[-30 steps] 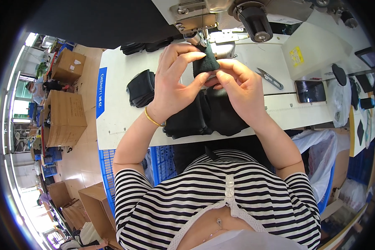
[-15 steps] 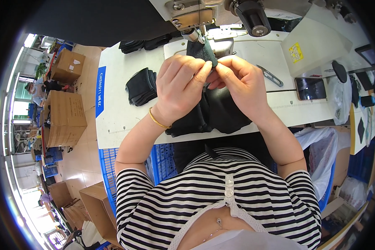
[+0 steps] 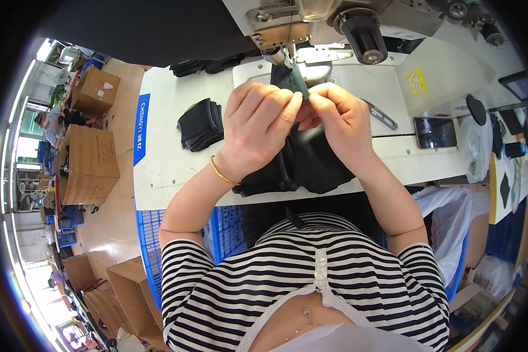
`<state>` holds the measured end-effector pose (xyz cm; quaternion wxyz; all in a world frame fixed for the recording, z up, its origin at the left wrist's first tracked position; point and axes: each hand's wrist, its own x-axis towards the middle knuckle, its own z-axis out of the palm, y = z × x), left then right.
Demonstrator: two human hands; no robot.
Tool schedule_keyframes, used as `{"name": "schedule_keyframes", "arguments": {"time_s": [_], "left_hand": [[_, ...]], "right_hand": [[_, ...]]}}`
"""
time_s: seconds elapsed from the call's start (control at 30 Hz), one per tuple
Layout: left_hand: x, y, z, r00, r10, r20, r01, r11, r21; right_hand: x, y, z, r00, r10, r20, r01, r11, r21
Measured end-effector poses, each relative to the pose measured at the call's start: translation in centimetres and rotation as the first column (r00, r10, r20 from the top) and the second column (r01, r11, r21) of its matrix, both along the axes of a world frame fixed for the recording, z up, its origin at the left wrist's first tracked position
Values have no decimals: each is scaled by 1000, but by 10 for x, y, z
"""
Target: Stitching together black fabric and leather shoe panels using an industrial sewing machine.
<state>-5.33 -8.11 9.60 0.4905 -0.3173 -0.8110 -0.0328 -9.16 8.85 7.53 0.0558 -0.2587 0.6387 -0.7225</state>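
A dark fabric piece (image 3: 288,78) runs from under the needle area of the sewing machine (image 3: 287,36) toward me. My left hand (image 3: 259,120) pinches its near end between thumb and fingers. From the other side my right hand (image 3: 337,120) pinches the same end, the two sets of fingertips almost touching. Below the hands a black cloth (image 3: 321,158) with a smooth sheen lies on the machine table, its upper part hidden by my fingers. Next to it, partly under my left wrist, are more folded black pieces (image 3: 268,179).
A stack of black fabric pieces (image 3: 200,124) sits left of my hands, with more dark pieces (image 3: 208,64) behind. To the right lie a slotted metal part (image 3: 383,116) and a phone (image 3: 435,133). Blue baskets (image 3: 227,232) stand below the table edge; cardboard boxes (image 3: 91,167) are on the floor.
The view has shifted slightly, so the machine and hands sit a little differently in the picture. Both hands keep their pinch on the fabric piece, with hardly any other movement.
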Motion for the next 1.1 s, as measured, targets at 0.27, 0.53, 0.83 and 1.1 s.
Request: {"name": "schedule_keyframes", "arguments": {"time_s": [0.27, 0.53, 0.83, 1.1], "left_hand": [[-2, 0, -6, 1000, 10, -12, -9, 998, 68], [1, 1, -3, 1000, 26, -3, -26, 1000, 2], [7, 2, 4, 997, 49, 60, -49, 999, 1], [9, 12, -11, 987, 148, 64, -153, 985, 82]], "right_hand": [[5, -3, 0, 999, -47, -21, 47, 999, -1], [4, 1, 3, 996, -32, -80, 38, 996, 74], [1, -2, 0, 1000, 10, 0, -10, 997, -71], [9, -5, 9, 994, -101, -33, 103, 993, 54]]}}
